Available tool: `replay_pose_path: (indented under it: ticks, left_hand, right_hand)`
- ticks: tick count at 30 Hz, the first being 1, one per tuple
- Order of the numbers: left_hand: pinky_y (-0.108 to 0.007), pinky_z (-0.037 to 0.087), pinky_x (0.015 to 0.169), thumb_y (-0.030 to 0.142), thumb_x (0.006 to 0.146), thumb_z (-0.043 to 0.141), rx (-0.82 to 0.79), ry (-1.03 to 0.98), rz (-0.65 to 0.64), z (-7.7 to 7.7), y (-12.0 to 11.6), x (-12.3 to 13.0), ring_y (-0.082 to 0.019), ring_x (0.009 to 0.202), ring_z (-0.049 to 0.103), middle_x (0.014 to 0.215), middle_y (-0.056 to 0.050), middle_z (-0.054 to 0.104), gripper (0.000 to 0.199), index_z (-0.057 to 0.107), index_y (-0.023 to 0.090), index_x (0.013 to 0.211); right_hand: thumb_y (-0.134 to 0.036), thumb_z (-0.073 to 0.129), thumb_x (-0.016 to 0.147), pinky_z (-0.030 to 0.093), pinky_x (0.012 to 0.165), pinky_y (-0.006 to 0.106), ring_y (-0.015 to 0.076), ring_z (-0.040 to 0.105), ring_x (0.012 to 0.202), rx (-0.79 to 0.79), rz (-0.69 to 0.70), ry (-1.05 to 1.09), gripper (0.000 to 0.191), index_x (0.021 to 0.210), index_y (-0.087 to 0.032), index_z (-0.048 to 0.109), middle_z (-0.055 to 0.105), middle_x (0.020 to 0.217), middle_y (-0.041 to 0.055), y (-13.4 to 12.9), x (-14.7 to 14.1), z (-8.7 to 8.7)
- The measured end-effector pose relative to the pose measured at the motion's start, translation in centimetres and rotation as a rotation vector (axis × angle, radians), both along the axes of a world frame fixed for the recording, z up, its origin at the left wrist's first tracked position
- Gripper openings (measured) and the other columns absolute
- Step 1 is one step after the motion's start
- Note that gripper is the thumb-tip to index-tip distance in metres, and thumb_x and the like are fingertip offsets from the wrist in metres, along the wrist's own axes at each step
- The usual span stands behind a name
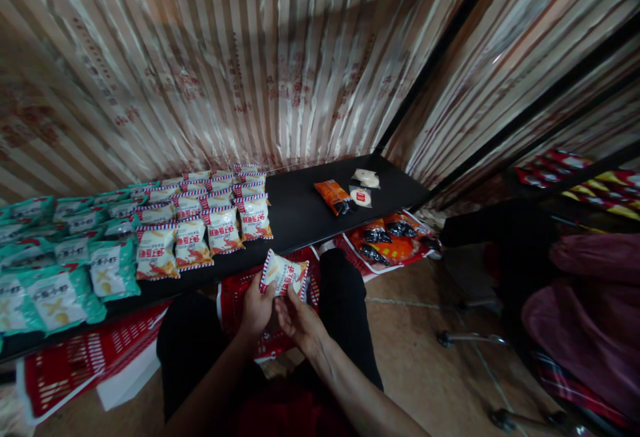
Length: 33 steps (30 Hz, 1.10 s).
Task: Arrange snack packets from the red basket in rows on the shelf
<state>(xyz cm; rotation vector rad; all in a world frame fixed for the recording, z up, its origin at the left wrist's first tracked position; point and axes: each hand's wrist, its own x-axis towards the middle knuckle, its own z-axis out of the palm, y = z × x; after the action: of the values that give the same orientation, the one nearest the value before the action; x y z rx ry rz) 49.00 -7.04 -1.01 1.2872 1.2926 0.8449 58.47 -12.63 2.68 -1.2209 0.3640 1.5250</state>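
Note:
Over my lap I hold a white and orange snack bag [285,272] with blue-and-red striped edges. My left hand [257,309] is closed on its lower left corner, thumb on the front. At the lower edge, my right hand [301,322] grips the bag with its thumb and bent fingers; some fingertips are hidden. Just beyond stand rows of matching white and orange bags [225,229] on a black table [295,214]. To their left are rows of teal and white snack bags [59,296].
An orange packet [333,197] and two small clear packets with pale round contents [361,196] lie on the table's right part. Red baskets [75,367] stand below, one holding orange-black packets [377,232]. A person in a pink top [575,337] sits at right.

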Motion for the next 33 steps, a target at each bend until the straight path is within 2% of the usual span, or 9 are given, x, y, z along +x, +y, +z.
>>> replay_pose_path:
  ticks: [5,10,14,17,19,22,24,28,33]
  left_hand:
    - [-0.036,0.045,0.083,0.031,0.076,0.054,0.055,0.126,-0.103,0.4,0.8,-0.4,-0.025,0.09,0.063,0.101,-0.012,0.068,0.036,0.06,0.015,0.107]
    - [-0.035,0.044,0.086,0.026,0.077,0.051,0.087,0.247,-0.208,1.6,1.5,-0.9,-0.024,0.093,0.063,0.102,-0.013,0.068,0.036,0.06,0.014,0.109]
    - [-0.036,0.043,0.087,0.028,0.077,0.051,0.102,0.293,-0.265,2.1,1.9,-1.3,-0.026,0.094,0.063,0.103,-0.015,0.068,0.035,0.062,0.013,0.108]
    - [-0.035,0.042,0.089,0.027,0.075,0.054,0.105,0.299,-0.28,2.4,2.0,-1.4,-0.026,0.099,0.062,0.105,-0.013,0.068,0.035,0.063,0.016,0.107]
    - [-0.034,0.041,0.09,0.027,0.074,0.055,0.109,0.315,-0.303,2.6,2.2,-1.5,-0.027,0.101,0.061,0.107,-0.013,0.068,0.035,0.063,0.017,0.107]
    - [-0.035,0.041,0.091,0.027,0.074,0.054,0.14,0.334,-0.364,3.1,2.4,-1.8,-0.028,0.101,0.061,0.108,-0.013,0.068,0.035,0.064,0.018,0.106]
    - [-0.034,0.041,0.09,0.027,0.072,0.055,0.143,0.326,-0.376,3.4,2.6,-2.0,-0.028,0.099,0.062,0.105,-0.011,0.069,0.034,0.066,0.019,0.103]
    - [-0.033,0.041,0.09,0.027,0.067,0.06,0.136,0.277,-0.388,3.7,3.2,-2.6,-0.027,0.097,0.062,0.098,-0.008,0.071,0.028,0.069,0.021,0.093]
    - [-0.03,0.044,0.085,0.026,0.067,0.06,0.147,0.21,-0.543,4.6,3.8,-3.1,-0.025,0.09,0.064,0.093,-0.006,0.072,0.028,0.07,0.022,0.093]
  right_hand:
    - [-0.037,0.061,0.084,0.039,0.036,0.01,0.0055,0.057,0.039,-0.028,0.158,-0.127,0.031,0.071,-0.009,0.062,0.067,0.055,0.0055,-0.1,0.4,0.3]
    - [-0.041,0.066,0.077,0.024,0.03,0.013,0.0033,0.04,0.028,0.053,0.273,-0.432,0.033,0.059,-0.013,0.059,0.055,0.039,-0.0025,-0.3,0.7,-0.8]
    - [-0.049,0.064,0.073,0.028,0.04,0.018,0.0067,0.041,0.034,0.18,0.404,-0.917,0.039,0.05,-0.019,0.055,0.052,0.037,-0.0034,-0.8,1.3,-1.4]
    - [-0.045,0.065,0.073,0.029,0.05,0.021,0.0099,0.048,0.044,0.16,0.488,-1.362,0.037,0.046,-0.022,0.054,0.053,0.043,-0.0022,-1.2,2.0,-1.1]
    - [-0.044,0.066,0.072,0.03,0.054,0.022,0.0123,0.052,0.05,0.141,0.551,-1.506,0.032,0.05,-0.024,0.057,0.055,0.047,-0.0014,-1.2,2.4,-0.8]
    - [-0.043,0.068,0.071,0.035,0.062,0.024,0.016,0.054,0.06,0.173,0.609,-1.574,0.022,0.06,-0.025,0.061,0.059,0.057,0.0003,-1.0,3.0,-0.1]
    - [-0.04,0.073,0.066,0.038,0.07,0.027,0.0191,0.055,0.068,0.212,0.568,-1.561,0.017,0.069,-0.026,0.064,0.061,0.065,0.0013,-0.7,3.3,0.2]
    - [-0.037,0.082,0.052,0.038,0.09,0.035,0.0259,0.054,0.092,0.283,0.466,-1.42,0.042,0.09,-0.026,0.068,0.064,0.086,0.0039,-0.2,4.1,0.3]
    - [-0.033,0.083,0.051,0.036,0.097,0.038,0.0274,0.055,0.105,0.473,0.596,-1.189,0.068,0.114,-0.022,0.062,0.065,0.109,0.0065,-0.1,5.2,0.3]
